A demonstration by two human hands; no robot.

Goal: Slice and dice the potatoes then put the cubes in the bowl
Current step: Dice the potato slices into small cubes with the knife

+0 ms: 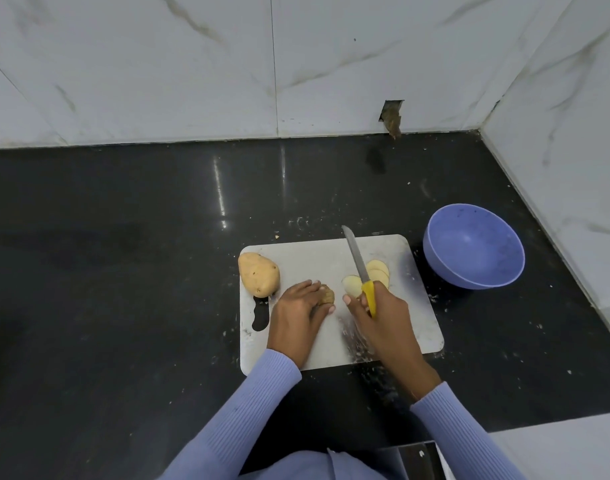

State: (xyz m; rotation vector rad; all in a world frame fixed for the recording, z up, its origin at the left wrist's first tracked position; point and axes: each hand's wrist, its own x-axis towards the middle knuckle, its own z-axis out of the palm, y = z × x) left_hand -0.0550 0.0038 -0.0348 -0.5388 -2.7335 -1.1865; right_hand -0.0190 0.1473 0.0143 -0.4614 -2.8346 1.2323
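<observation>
Potato stub [326, 295] lies on the white board [418, 327] under the left hand [298, 315], whose fingers curl over it. Right hand [379, 318] grips the yellow handle of the knife [360, 271], its blade pointing away above the slices [367, 277]. A whole potato [258, 274] rests at the board's left edge. Just right of the board stands the blue bowl [474, 247].

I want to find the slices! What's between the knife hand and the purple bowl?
Head view: potato slices lie beside the right hand, then bare board toward the bowl.
</observation>
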